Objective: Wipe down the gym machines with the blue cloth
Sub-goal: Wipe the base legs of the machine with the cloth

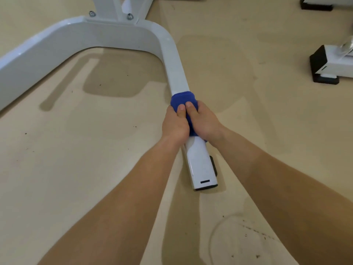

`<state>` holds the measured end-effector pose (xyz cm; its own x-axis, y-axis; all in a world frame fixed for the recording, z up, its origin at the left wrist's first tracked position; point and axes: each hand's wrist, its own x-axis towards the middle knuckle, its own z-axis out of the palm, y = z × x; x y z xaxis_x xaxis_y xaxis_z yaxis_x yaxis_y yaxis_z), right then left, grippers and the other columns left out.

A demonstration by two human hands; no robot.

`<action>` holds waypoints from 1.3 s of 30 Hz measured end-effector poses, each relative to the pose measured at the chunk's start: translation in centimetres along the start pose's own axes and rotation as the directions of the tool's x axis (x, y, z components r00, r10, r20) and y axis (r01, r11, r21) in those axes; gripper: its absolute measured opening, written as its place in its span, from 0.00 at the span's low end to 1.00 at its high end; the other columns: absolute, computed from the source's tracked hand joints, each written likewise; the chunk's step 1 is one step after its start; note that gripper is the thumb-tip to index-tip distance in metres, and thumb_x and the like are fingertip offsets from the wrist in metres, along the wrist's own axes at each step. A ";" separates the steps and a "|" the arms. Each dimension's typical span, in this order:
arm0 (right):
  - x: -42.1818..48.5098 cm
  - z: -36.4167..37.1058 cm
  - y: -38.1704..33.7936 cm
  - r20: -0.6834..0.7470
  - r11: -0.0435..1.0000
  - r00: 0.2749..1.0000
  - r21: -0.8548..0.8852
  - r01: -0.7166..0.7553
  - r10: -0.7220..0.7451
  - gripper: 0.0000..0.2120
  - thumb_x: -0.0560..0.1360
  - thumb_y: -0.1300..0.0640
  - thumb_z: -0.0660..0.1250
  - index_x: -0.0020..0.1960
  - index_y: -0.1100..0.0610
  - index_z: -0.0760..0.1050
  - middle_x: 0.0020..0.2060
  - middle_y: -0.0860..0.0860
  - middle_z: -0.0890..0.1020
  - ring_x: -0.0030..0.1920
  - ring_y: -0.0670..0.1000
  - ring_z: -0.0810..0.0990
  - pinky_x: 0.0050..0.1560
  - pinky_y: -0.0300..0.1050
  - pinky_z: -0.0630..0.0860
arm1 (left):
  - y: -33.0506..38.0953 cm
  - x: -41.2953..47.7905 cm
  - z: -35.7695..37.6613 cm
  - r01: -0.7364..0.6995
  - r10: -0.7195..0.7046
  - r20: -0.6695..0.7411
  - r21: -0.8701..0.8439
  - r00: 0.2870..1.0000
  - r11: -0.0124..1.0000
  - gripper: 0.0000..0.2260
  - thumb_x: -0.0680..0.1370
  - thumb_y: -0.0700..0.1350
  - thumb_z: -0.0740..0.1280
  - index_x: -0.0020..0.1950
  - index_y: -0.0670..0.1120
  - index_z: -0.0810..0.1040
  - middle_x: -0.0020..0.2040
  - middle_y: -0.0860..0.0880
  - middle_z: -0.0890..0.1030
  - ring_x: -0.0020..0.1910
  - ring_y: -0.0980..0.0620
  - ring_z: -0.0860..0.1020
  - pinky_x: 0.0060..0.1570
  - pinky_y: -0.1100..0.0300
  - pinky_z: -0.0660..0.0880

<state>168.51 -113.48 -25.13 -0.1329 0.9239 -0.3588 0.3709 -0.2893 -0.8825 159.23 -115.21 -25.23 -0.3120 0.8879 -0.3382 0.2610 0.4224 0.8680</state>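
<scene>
A white U-shaped base frame [174, 60] of a gym machine lies on the tan floor. Its right leg runs toward me and ends in a black-capped foot [205, 185]. A blue cloth [182, 98] is wrapped over this leg near its middle. My left hand [174, 124] and my right hand [203, 122] press the cloth onto the leg from either side, thumbs side by side on top. Most of the cloth is hidden under my hands.
The frame's left leg [28, 62] slants off to the left edge. An upright post with two bolts [110, 10] rises from the bend. Another machine's white foot with black pad [326, 67] stands at the right. The floor [76, 150] is speckled with dirt.
</scene>
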 end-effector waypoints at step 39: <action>7.6 -0.9 -3.8 0.051 0.994 0.996 0.085 -0.071 0.067 0.18 0.84 0.51 0.55 0.73 0.53 0.65 0.59 0.51 0.77 0.51 0.51 0.73 0.52 0.43 0.67 | 5.5 6.9 -1.1 0.221 -0.223 0.004 0.142 0.975 0.965 0.15 0.85 0.50 0.53 0.59 0.44 0.76 0.52 0.43 0.82 0.49 0.41 0.81 0.40 0.50 0.78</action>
<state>166.87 -105.16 -24.21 -0.1545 0.8886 -0.4318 0.3003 -0.3742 -0.8774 157.52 -106.93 -22.40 -0.3588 0.7718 -0.5250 0.3125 0.6293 0.7116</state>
